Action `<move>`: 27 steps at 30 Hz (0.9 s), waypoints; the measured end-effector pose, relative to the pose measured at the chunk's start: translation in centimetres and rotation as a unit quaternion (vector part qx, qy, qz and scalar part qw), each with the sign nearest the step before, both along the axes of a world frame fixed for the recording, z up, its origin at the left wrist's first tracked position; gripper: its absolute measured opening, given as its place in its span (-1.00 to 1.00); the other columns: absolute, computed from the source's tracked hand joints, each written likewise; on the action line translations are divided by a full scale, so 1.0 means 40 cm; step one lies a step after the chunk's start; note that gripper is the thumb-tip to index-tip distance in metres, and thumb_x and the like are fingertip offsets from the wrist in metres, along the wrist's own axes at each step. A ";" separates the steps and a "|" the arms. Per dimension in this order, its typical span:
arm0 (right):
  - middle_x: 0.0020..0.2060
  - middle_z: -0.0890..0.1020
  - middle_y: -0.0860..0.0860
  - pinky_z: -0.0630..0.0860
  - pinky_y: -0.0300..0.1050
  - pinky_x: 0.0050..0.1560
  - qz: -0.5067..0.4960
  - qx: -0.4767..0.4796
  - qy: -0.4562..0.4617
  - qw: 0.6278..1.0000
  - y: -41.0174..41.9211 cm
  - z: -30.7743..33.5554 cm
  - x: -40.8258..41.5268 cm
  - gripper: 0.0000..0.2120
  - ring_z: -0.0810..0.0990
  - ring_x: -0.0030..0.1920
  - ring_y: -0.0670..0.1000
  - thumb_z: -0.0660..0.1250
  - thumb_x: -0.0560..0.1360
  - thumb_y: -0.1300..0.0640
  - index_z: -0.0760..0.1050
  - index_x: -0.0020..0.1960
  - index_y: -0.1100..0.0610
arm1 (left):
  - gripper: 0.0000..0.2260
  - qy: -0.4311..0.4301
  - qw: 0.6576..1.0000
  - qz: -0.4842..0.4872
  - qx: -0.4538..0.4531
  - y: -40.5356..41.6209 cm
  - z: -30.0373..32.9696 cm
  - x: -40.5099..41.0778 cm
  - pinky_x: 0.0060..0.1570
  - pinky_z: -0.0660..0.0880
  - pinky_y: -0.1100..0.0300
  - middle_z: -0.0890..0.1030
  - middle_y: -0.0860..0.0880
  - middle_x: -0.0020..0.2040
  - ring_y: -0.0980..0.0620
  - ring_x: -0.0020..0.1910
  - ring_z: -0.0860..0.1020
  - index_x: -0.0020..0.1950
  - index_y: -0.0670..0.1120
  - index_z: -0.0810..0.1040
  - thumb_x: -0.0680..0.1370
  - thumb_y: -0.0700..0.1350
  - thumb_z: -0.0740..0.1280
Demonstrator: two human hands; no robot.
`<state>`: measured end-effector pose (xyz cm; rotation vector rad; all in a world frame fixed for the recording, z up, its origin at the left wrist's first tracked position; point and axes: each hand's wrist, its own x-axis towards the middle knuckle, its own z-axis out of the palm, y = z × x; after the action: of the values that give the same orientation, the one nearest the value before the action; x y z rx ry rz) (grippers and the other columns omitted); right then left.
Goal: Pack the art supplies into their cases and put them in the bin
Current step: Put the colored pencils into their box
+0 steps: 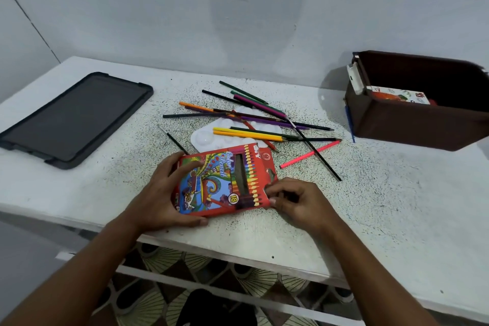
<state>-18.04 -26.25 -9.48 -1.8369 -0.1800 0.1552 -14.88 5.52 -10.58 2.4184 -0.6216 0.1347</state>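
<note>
A red colour-pencil box (pixel 225 180) lies near the table's front edge, held between both hands. My left hand (pixel 164 193) grips its left end, thumb under the near edge and fingers over the top. My right hand (pixel 293 200) pinches the box's right end at the flap. Behind the box, several loose colour pencils (pixel 254 124) lie scattered across a white paint palette (pixel 209 135). A pink pencil (pixel 309 154) and a black one (pixel 317 151) lie to the right. The dark brown bin (pixel 412 124) stands at the far right.
A black tablet-like tray (pixel 74 119) lies at the left of the white speckled table (pixel 397 206). Inside the bin sit a printed box (pixel 399 95) and a white object (pixel 354 79). A blue brush (pixel 349 122) leans against the bin's left side. The wall is close behind.
</note>
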 end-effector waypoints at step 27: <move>0.05 0.57 -0.02 0.42 -0.08 -0.14 -0.111 -0.460 -0.183 0.862 -0.021 0.057 0.251 -0.80 0.51 0.05 0.07 0.24 0.58 0.05 0.54 0.16 0.03 | -0.06 0.025 0.999 -0.013 -0.019 0.010 0.010 0.013 0.28 0.41 0.06 -0.06 0.11 0.55 0.09 0.50 0.09 0.41 0.37 0.19 0.10 0.41 0.51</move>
<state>-8.00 -27.08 -7.19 -2.8218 -0.1677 -0.3405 -14.34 5.91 -10.19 2.3692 -0.6221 0.0737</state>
